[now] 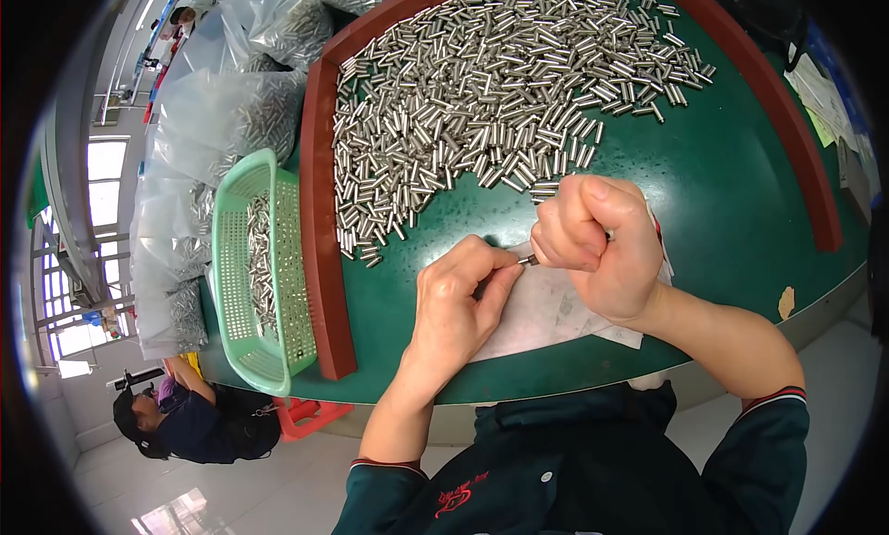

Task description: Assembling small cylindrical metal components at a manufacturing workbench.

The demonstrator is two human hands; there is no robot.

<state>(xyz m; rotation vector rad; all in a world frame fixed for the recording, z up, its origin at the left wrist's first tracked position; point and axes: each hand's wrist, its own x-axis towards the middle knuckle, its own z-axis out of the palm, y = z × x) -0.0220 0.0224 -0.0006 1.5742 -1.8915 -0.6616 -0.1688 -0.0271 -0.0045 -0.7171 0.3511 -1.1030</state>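
Note:
A heap of small shiny metal pins (463, 100) covers the far part of the green table. My left hand (454, 299) is closed in a pinch, thumb against forefinger, on one short metal pin (528, 260) whose end sticks out toward my right hand. Curled into a fist just beside it, my right hand (602, 243) hides whatever lies inside its fingers. Both hands are over a whitish sheet (532, 317) with grey smudges, spread at the near side of the table.
Red-brown rails (319, 192) border the green tabletop (704, 192). Left of the rail stands a green plastic basket (231, 285) with pins in it. Clear bags of metal parts (222, 118) line the far left. Another person (194, 415) sits at lower left near a red stool (306, 417).

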